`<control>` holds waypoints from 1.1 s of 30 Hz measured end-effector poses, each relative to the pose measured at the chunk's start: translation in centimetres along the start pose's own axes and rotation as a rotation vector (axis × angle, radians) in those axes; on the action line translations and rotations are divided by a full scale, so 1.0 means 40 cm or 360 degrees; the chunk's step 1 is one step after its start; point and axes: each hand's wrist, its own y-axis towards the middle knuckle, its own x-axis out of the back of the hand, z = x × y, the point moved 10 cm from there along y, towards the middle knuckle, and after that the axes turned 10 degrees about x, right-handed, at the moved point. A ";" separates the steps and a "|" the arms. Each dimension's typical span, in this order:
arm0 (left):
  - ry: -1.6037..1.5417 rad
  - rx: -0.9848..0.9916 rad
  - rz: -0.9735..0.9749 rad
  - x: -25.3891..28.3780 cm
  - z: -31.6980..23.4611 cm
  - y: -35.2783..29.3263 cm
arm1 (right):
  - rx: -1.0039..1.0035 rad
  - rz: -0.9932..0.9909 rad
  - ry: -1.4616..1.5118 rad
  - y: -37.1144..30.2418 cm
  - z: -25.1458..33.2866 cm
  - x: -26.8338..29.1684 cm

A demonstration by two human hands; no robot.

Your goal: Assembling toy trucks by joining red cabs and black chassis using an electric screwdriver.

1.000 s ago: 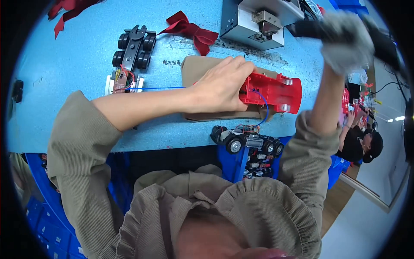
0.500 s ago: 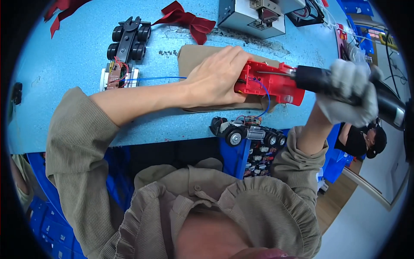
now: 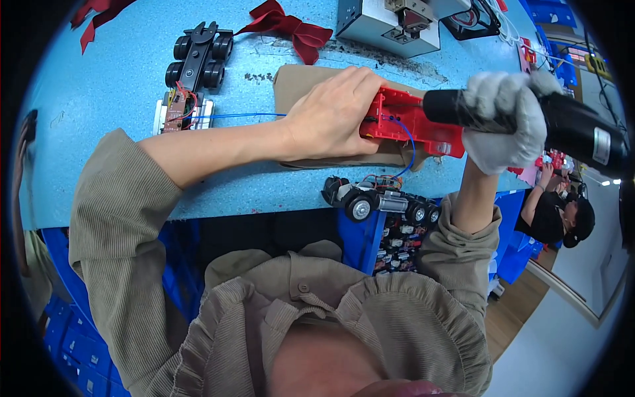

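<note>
My bare left hand (image 3: pixel 335 116) grips the left end of a red plastic toy truck shell (image 3: pixel 413 124), which lies hollow side up on a folded brown cloth (image 3: pixel 291 84). In a white glove, my right hand (image 3: pixel 508 118) is closed around a black electric screwdriver (image 3: pixel 447 108). Its nose reaches over the inside of the shell; the bit's tip is hard to make out. A blue wire (image 3: pixel 411 149) runs from the shell to a wheeled toy truck chassis (image 3: pixel 383 202) at the table's near edge. Another blue wire (image 3: pixel 248 115) passes left to a brown circuit board (image 3: pixel 177 112).
Beyond the board lies a black wheeled base (image 3: pixel 198 56). Red ribbon pieces (image 3: pixel 291 30) are at the back, beside a grey metal machine (image 3: pixel 390 26). Below the table edge is a blue bin (image 3: pixel 397 245) of small parts. Another person (image 3: pixel 559 215) is at the right.
My right hand has shifted left with the screwdriver, bringing its nose further over the red shell. My left hand keeps its hold on the shell.
</note>
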 end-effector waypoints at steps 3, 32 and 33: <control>-0.0003 -0.0003 -0.0004 0.004 0.003 -0.001 | 0.0034 0.0175 -0.0102 0.010 -0.018 -0.061; -0.0224 0.0217 0.0291 0.027 -0.017 0.018 | -0.1116 -0.0014 -0.2448 -0.340 0.135 0.340; -0.0198 0.0239 0.0251 0.040 -0.035 0.014 | -0.1090 0.0025 -0.2419 -0.362 0.136 0.357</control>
